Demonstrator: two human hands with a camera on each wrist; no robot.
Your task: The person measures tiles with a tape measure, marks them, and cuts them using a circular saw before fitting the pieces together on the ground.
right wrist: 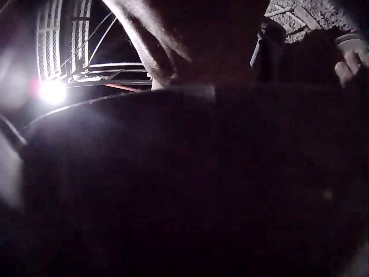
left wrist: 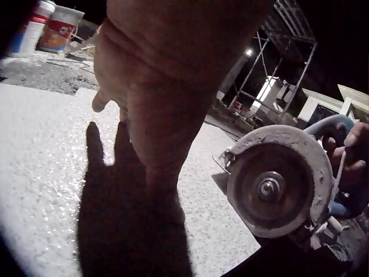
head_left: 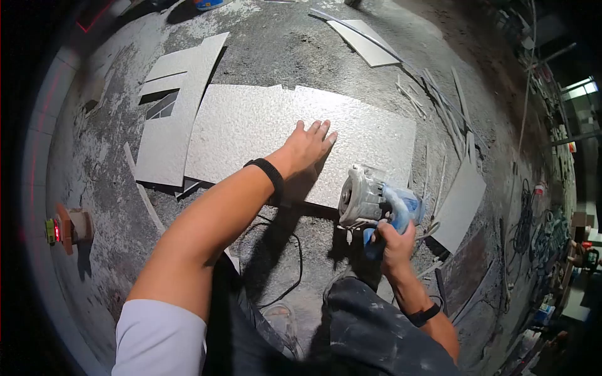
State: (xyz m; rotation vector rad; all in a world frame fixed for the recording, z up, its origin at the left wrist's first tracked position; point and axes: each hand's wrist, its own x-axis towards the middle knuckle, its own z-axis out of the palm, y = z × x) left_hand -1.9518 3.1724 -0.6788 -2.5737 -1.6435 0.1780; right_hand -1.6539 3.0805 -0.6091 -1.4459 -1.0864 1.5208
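Note:
In the head view, a pale speckled slab (head_left: 241,128) lies flat on the dusty floor, a small notch in its far edge. My left hand (head_left: 307,149) rests on it with fingers extended, and its shadow falls across the surface. My right hand (head_left: 397,245) grips a blue circular saw (head_left: 401,207) by its handle, at the slab's near right corner. Dust coats the saw's guard (left wrist: 291,138), and the round blade (left wrist: 253,196) faces the left wrist view. The right wrist view is mostly dark; the saw is hidden there.
A slab with a cutout (head_left: 157,150) lies against the left side. Smaller slab pieces are at the back (head_left: 367,44) and right (head_left: 461,203), near thin offcut strips (head_left: 442,109). A black cable (head_left: 300,263) curves by the feet. A laser device (head_left: 59,230) stands far left.

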